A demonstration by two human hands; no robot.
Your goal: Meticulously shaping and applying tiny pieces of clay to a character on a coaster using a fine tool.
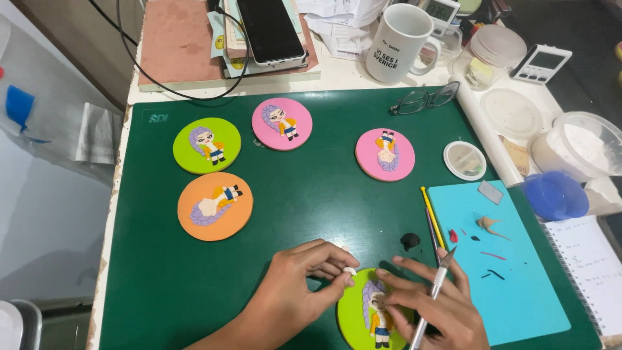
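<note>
Left hand: our left hand (304,279) pinches a small white bit of clay (350,271) between thumb and fingertips, otherwise curled.
Right hand: our right hand (431,301) grips a craft knife (435,288), fingertips resting on the lime green disc (355,317).
Disc: it lies at the near edge of the green cutting mat (311,207), its purple-haired figure (378,314) largely built.
Finished: we judge four discs done, namely green (207,146), orange (215,206) and two pink (282,124) (385,154).
Left: apparently small details only.
</note>
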